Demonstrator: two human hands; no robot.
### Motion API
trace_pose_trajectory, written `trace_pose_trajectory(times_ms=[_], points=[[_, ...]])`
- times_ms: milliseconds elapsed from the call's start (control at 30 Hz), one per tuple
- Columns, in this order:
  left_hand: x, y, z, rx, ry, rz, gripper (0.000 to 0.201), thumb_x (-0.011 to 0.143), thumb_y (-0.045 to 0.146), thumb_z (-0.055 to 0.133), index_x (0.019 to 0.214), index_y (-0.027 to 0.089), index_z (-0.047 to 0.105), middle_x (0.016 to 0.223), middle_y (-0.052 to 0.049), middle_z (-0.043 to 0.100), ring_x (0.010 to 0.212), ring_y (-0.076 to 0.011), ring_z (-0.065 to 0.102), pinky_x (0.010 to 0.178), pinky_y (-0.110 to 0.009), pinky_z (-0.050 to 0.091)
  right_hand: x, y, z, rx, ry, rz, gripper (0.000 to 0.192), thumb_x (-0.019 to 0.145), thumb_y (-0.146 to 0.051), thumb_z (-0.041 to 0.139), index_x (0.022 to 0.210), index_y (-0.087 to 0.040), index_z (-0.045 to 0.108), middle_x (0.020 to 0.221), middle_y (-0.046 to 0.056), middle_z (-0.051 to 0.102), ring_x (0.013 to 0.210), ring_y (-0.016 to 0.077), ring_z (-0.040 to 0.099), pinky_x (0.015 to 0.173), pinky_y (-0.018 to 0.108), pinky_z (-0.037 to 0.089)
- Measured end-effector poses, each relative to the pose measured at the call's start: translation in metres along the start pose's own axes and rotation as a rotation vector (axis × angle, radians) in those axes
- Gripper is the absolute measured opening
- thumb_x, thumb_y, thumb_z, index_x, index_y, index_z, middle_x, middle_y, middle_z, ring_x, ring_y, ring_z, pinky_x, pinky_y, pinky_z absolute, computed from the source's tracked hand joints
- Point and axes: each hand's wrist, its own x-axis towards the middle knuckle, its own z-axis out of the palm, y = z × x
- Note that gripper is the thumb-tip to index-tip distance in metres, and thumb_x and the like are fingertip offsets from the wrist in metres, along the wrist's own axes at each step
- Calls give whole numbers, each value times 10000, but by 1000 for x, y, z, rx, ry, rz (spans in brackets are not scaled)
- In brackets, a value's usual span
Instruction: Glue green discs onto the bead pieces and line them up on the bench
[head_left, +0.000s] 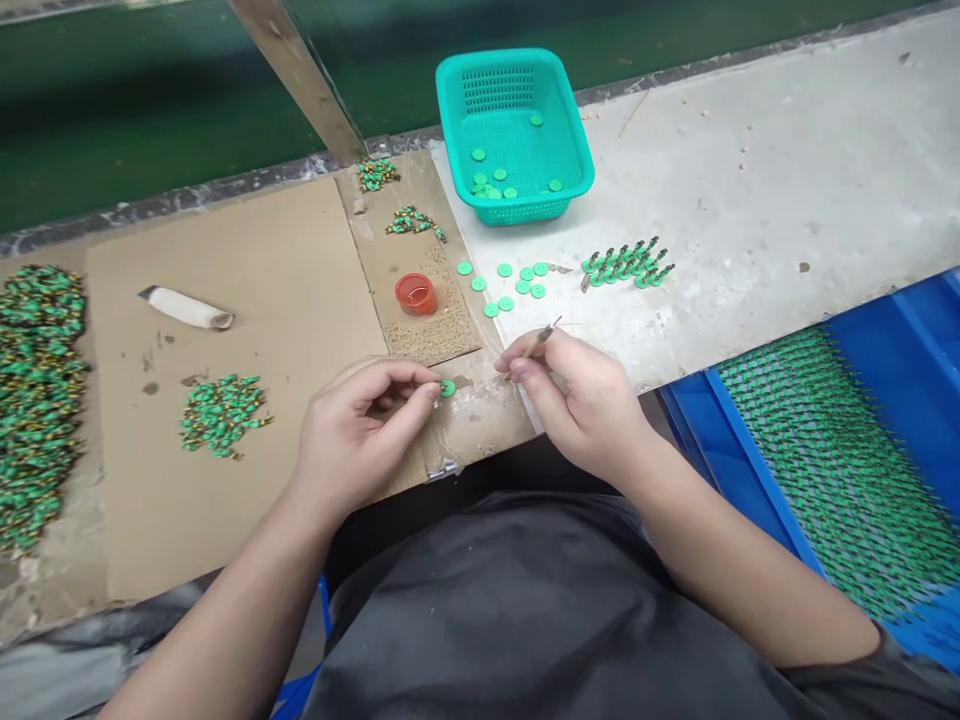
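Observation:
My left hand [375, 420] pinches a small green disc [448, 387] with two holes, like a button, near the table's front edge. Something dark shows at the fingertips beside the disc; I cannot make out what it is. In my right hand [574, 390] is a thin stick-like tool [541, 338] with a dark section and a fine tip, pointing up and away. Loose green discs [505, 270] lie flat on the table beyond my hands. An orange-red cup [416, 293] with liquid stands on cardboard between the hands and the far edge.
A turquoise basket [515, 205] holds several discs. To its front right stand rows of discs with small upright figures [628, 262]. Green-and-gold pieces are heaped at the left [37, 400] and on cardboard [223, 415]. A white tapered object [186, 307] lies there. Blue trays [772, 450] sit lower right.

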Motion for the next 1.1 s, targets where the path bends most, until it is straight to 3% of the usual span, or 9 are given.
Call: trace_pose_trajectory(times_ms=[767, 933, 1100], points=[[-1, -2, -2, 53, -8, 36, 200, 1032, 505, 821, 991, 330, 908, 970, -14, 879, 851, -202, 757, 817, -350, 653, 0, 1, -4, -35, 8, -55, 213, 1278, -317, 588, 1117, -274, 719, 1082, 65, 890, 1005, 254, 861, 917, 405, 672], [-1, -1, -2, 11, 0, 107, 103, 1038, 426, 848, 1000, 366, 923, 966, 14, 892, 880, -203, 795, 825, -351, 652, 5, -3, -15, -106, -84, -79, 148, 1253, -282, 619, 1191, -270, 752, 1183, 78, 922, 1099, 278, 883, 1000, 422, 697], [-1, 1, -1, -6, 18, 102, 118, 1021, 416, 871, 1002, 319, 935, 973, -6, 914, 871, -188, 822, 801, -342, 640, 18, -4, -1, -37, -107, -83, 141, 1270, -312, 625, 1170, -281, 719, 1189, 51, 879, 1090, 249, 865, 1008, 383, 700]])
